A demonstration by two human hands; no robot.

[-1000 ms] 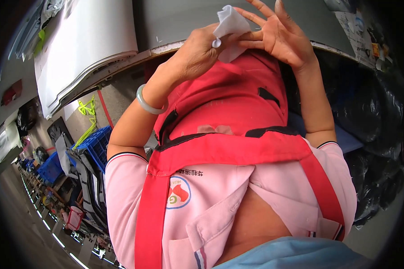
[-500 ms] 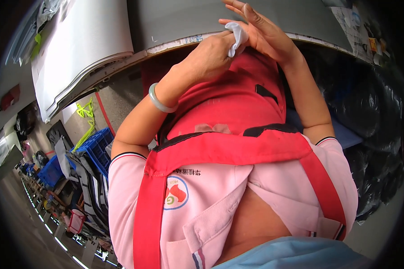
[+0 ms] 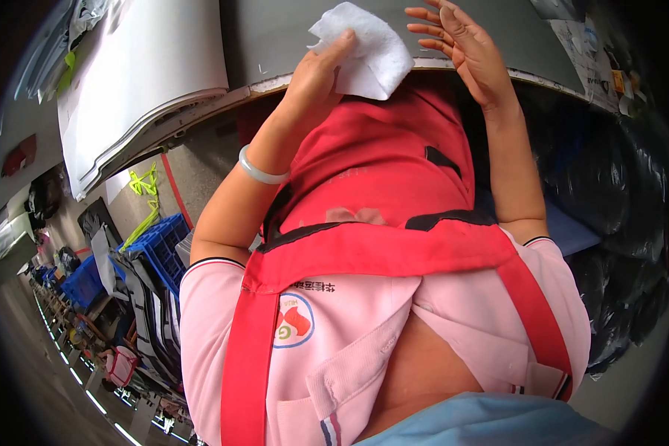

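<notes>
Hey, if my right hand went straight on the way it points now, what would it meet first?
Probably the white cloth in your left hand; your right hand points toward it across a gap, though depth is unclear in this view.

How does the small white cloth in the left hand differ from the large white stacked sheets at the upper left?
The small white cloth is held in the left hand, while the large white sheets lie stacked. The cloth is far smaller than the sheets. The cloth is bent, with an uneven edge; the sheets look smoother. Both are white.
</notes>
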